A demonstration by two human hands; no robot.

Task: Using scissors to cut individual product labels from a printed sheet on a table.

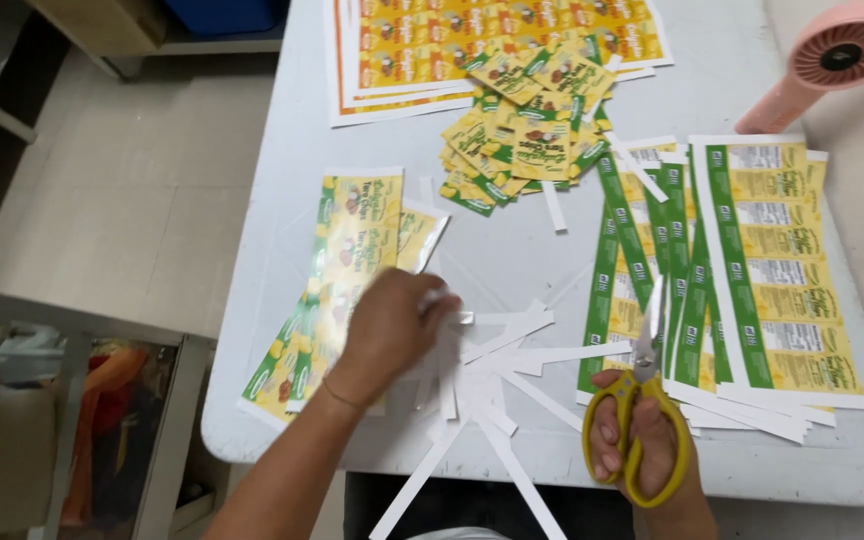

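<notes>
Right hand (642, 445): gripping yellow-handled scissors (640, 400) through the loops, blades closed and pointing away from the person, lying over the near edge of a stack of green-and-yellow label strips (752, 270). Left hand (387, 330): fingers curling shut around a small scrap of white paper (442, 300), hovering above a scatter of white paper trimmings (497, 375) that is fanning out across the near middle of the white table (512, 250). One long printed label strip (337, 290) is lying just left of that hand, reaching the table's near-left corner. A heap of small cut labels (522, 125) is sitting farther back, in front of uncut printed sheets (402, 60). A pink handheld fan (832, 60) is resting at the far right.
</notes>
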